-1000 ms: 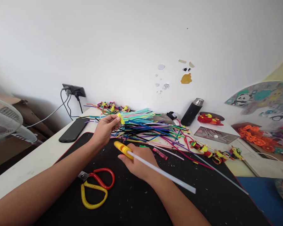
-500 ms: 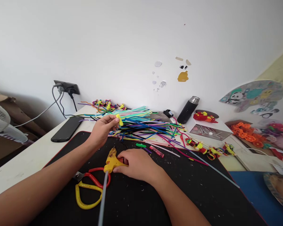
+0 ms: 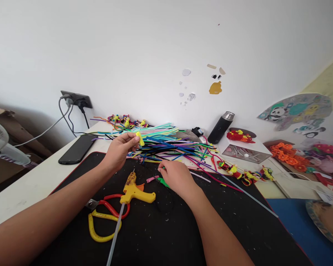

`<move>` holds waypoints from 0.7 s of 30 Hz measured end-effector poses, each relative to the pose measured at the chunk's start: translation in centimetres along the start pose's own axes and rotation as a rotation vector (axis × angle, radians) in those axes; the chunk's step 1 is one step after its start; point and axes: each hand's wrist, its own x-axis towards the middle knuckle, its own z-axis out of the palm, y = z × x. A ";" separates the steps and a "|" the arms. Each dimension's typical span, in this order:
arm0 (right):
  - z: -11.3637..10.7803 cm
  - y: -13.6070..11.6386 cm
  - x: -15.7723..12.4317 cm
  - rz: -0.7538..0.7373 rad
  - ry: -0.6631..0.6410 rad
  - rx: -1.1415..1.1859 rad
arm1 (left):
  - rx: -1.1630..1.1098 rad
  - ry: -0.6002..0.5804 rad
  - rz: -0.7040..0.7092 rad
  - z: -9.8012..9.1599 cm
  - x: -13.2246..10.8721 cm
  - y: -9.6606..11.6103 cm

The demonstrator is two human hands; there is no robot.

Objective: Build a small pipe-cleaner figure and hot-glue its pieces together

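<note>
Pinched in my left hand (image 3: 121, 150) is a small bright yellow fuzzy piece (image 3: 140, 138), held up before the pile of pipe cleaners (image 3: 169, 146). My right hand (image 3: 176, 175) is closed, with thumb and fingertips together above the black mat (image 3: 183, 229). A speck of green shows at its fingertips, but what it grips is mostly hidden. Just below lie a green piece (image 3: 163, 182) and a small pink piece (image 3: 150, 179). A yellow glue gun (image 3: 134, 193) rests on the mat between my forearms, a glue stick (image 3: 115, 236) protruding from its back.
Scissors (image 3: 100, 236) with red and yellow handles lie left of the glue gun. A phone (image 3: 79, 149) is on the table's left side. At the back right stand a black flask (image 3: 221, 127) and a white box (image 3: 246, 149). Small pipe-cleaner figures (image 3: 248, 175) lie at right.
My right hand has let go of the glue gun, leaving it on the mat, and moved up and right to the small coloured pieces. My left hand still holds the yellow piece.
</note>
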 end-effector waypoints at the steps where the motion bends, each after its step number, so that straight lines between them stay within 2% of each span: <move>1: 0.3 -0.1 0.0 -0.016 -0.005 -0.015 | 0.000 -0.003 -0.001 0.0 0.0 0.0; 9: 2.1 -0.7 0.1 -0.099 -0.078 -0.113 | 0.021 -0.051 0.007 0.3 -0.4 -0.1; 21: 2.4 -1.0 -0.1 -0.091 -0.105 -0.149 | 0.033 -0.084 -0.005 0.3 -0.5 -0.8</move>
